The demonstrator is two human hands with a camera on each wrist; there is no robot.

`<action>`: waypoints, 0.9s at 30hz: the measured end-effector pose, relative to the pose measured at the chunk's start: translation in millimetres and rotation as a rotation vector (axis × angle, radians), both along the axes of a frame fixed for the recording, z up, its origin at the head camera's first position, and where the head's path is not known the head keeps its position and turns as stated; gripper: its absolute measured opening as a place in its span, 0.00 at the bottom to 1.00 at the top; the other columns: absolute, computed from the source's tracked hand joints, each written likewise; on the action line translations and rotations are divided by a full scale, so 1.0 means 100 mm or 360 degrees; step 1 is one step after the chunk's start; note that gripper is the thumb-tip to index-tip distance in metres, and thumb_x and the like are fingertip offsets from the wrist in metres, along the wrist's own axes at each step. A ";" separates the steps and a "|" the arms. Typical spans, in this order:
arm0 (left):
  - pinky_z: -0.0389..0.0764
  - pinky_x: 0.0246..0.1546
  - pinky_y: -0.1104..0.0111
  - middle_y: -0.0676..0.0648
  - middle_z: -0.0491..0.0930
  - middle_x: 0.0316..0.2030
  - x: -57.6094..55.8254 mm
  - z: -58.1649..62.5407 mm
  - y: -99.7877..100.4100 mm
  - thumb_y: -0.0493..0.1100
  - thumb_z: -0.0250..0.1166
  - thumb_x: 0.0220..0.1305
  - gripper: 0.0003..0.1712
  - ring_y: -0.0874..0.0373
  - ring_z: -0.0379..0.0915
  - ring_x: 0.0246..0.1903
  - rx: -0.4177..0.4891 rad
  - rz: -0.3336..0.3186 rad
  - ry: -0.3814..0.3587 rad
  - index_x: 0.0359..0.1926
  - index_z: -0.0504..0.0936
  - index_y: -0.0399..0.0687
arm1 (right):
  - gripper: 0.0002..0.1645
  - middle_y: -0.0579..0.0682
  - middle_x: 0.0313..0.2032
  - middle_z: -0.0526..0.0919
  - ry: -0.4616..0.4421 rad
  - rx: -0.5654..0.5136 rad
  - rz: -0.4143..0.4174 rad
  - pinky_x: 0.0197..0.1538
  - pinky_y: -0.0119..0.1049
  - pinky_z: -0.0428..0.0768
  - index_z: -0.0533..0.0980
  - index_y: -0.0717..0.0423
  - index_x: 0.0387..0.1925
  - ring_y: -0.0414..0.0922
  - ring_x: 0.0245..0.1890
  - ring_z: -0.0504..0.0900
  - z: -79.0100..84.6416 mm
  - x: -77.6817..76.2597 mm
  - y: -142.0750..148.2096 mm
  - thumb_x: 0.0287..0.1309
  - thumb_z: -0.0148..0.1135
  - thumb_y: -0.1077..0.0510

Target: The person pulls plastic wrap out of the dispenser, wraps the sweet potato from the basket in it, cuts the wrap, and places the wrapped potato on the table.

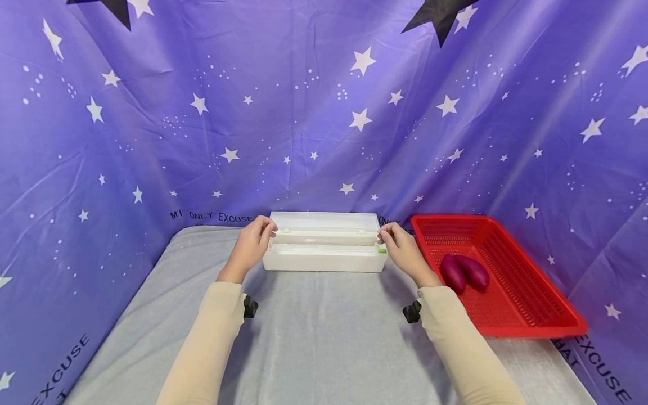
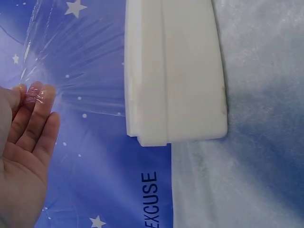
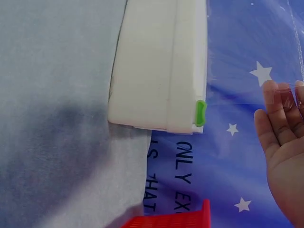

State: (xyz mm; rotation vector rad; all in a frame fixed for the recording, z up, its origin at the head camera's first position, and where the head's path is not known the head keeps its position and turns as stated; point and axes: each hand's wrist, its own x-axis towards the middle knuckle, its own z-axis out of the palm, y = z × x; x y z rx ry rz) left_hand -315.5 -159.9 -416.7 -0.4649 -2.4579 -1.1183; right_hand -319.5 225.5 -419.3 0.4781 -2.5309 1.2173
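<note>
A white cling film dispenser (image 1: 324,262) stands at the table's far side, its translucent lid (image 1: 324,220) raised at the back. Clear cling film (image 2: 90,71) stretches in creases from the dispenser to my left hand (image 1: 251,242), which pinches one corner between thumb and fingertips. My right hand (image 1: 405,253) pinches the opposite corner, with the film (image 3: 232,66) drawn smooth beside it. Both hands are raised at the dispenser's two ends, apart from its body. A green slider (image 3: 200,113) sits at the right end of the dispenser's edge.
To the right, a red plastic basket (image 1: 536,331) holds two purple sweet potatoes (image 1: 473,272). Grey cloth (image 1: 324,337) covers the table. A purple curtain with stars (image 1: 304,112) hangs behind and at both sides, close behind the dispenser.
</note>
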 end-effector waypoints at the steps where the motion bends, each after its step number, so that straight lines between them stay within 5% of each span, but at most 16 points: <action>1: 0.81 0.40 0.57 0.44 0.81 0.39 0.00 0.01 0.00 0.41 0.52 0.79 0.08 0.51 0.81 0.41 0.0004 0.0000 0.0012 0.44 0.75 0.42 | 0.08 0.56 0.39 0.83 0.0005 -0.0008 0.0000 0.46 0.44 0.80 0.74 0.60 0.46 0.50 0.42 0.82 0.01 0.01 0.00 0.76 0.51 0.59; 9: 0.79 0.41 0.59 0.44 0.82 0.36 0.01 0.09 0.01 0.40 0.53 0.78 0.08 0.51 0.80 0.38 0.0019 0.0006 0.0157 0.42 0.76 0.40 | 0.10 0.54 0.36 0.83 0.0115 -0.0015 -0.0014 0.41 0.36 0.78 0.75 0.60 0.46 0.49 0.39 0.82 0.10 0.06 0.01 0.75 0.53 0.57; 18: 0.80 0.42 0.57 0.44 0.83 0.37 0.10 0.21 0.00 0.42 0.53 0.78 0.10 0.50 0.80 0.39 0.0037 0.0019 0.0179 0.43 0.77 0.41 | 0.09 0.54 0.33 0.82 0.0255 -0.0131 0.0024 0.37 0.25 0.75 0.77 0.65 0.44 0.47 0.35 0.80 0.14 0.08 0.01 0.73 0.56 0.61; 27: 0.80 0.41 0.58 0.44 0.82 0.36 0.14 0.29 -0.01 0.41 0.54 0.78 0.10 0.52 0.80 0.37 0.0068 0.0001 0.0284 0.42 0.77 0.40 | 0.08 0.58 0.35 0.82 0.0318 -0.0184 0.0030 0.38 0.25 0.77 0.77 0.63 0.44 0.42 0.35 0.80 0.25 0.13 0.00 0.73 0.55 0.62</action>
